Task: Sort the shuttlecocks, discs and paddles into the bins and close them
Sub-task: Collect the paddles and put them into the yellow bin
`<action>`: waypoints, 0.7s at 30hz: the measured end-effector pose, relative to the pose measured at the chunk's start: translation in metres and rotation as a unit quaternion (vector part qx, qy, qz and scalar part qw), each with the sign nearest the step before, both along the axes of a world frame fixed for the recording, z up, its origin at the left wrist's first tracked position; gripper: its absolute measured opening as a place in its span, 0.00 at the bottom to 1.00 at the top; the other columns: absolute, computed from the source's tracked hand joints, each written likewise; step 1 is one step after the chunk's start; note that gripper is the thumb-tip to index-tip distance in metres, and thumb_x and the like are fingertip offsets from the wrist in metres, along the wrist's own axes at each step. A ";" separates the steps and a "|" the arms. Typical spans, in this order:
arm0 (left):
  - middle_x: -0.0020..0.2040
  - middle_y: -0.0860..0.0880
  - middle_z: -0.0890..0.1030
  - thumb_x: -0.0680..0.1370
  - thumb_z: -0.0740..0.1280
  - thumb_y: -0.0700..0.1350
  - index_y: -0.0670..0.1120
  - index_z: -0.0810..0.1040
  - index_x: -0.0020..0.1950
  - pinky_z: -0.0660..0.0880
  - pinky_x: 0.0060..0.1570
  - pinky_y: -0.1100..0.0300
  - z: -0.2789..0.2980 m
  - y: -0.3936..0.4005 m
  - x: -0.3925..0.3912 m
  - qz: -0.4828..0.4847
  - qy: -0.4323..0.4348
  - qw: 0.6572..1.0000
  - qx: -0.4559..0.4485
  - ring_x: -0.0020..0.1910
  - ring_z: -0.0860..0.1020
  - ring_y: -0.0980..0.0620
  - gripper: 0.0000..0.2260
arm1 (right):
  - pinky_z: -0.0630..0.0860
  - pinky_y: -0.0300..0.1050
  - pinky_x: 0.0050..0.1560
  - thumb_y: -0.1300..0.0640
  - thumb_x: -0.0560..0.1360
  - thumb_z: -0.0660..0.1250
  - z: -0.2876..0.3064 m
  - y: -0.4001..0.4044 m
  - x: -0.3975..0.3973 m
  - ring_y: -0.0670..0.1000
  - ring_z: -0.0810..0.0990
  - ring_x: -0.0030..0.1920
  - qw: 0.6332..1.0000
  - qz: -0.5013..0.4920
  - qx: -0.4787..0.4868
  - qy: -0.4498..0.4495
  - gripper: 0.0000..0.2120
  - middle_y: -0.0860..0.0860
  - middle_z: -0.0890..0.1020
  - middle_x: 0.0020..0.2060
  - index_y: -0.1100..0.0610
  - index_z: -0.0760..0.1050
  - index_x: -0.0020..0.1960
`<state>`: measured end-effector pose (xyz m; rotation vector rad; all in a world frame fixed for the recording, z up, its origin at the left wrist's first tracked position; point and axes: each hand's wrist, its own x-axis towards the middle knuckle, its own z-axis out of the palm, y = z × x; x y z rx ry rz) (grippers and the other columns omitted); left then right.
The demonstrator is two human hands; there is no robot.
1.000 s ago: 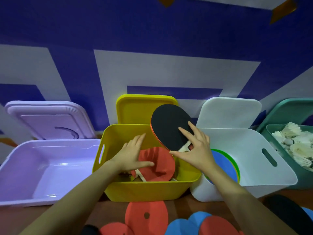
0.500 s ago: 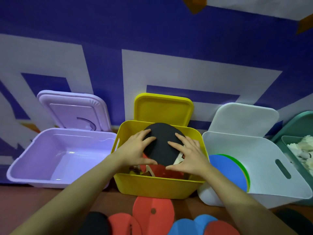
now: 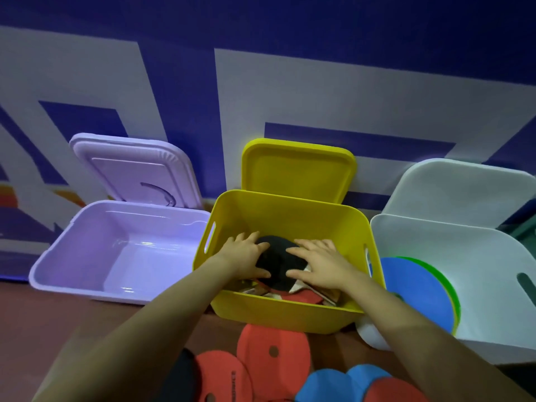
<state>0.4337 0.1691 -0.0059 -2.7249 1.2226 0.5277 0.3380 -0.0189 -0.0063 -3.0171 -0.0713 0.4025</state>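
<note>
Both hands have gone lower into the yellow bin (image 3: 287, 313) since half a sec ago, and the black paddle (image 3: 275, 264) that stood up near the rim now lies low inside, on top of other paddles. Left hand (image 3: 243, 258) and right hand (image 3: 320, 265) rest flat on the black face w/ fingers spread & fairly straight, thumbs along its near edge; neither is curled round it. Under the black paddle only bits show: a red face (image 3: 301, 295) and pale wooden handle pieces (image 3: 298, 285); can't count how many paddles are there, since hands & the bin's front wall hide most. Yellow lid (image 3: 298, 169) stands upright behind the bin. Lilac bin (image 3: 87, 256) on the left is open, lid (image 3: 133, 166) leaning back at the wall. White bin (image 3: 470, 285) on the right is cut off by the frame edge; a blue disc (image 3: 412, 288) stands on edge in it w/ a green disc (image 3: 429, 274) behind, mostly covered. Near the bottom, red discs (image 3: 272, 349) and blue discs (image 3: 324, 384) lie overlapped on the brown floor (image 3: 58, 309), partly cropped & partly behind the forearms. One red disc has a small dark printed line near its edge, too blurred to read.
</note>
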 end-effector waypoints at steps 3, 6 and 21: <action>0.76 0.45 0.55 0.77 0.61 0.60 0.52 0.56 0.76 0.58 0.69 0.48 0.010 0.008 -0.011 0.001 -0.023 0.999 -0.029 0.74 0.55 0.42 0.30 | 0.56 0.50 0.67 0.35 0.76 0.54 0.013 0.007 -0.006 0.53 0.62 0.71 0.999 -0.006 -0.015 -0.033 0.28 0.50 0.63 0.73 0.45 0.60 0.73; 0.75 0.45 0.58 0.78 0.60 0.57 0.52 0.58 0.75 0.59 0.68 0.51 0.025 0.019 -0.026 0.021 -0.061 0.993 -0.097 0.73 0.58 0.44 0.27 | 0.58 0.49 0.65 0.37 0.77 0.54 0.029 0.018 -0.019 0.51 0.66 0.68 0.997 -0.026 -0.012 -0.074 0.26 0.48 0.68 0.69 0.46 0.62 0.72; 0.68 0.44 0.70 0.73 0.57 0.55 0.46 0.69 0.70 0.69 0.60 0.50 0.070 0.139 -0.136 0.041 -0.084 0.958 -0.272 0.65 0.69 0.42 0.27 | 0.65 0.47 0.60 0.40 0.73 0.56 0.065 0.147 -0.136 0.52 0.75 0.59 0.961 -0.084 0.117 -0.235 0.23 0.49 0.79 0.56 0.52 0.77 0.59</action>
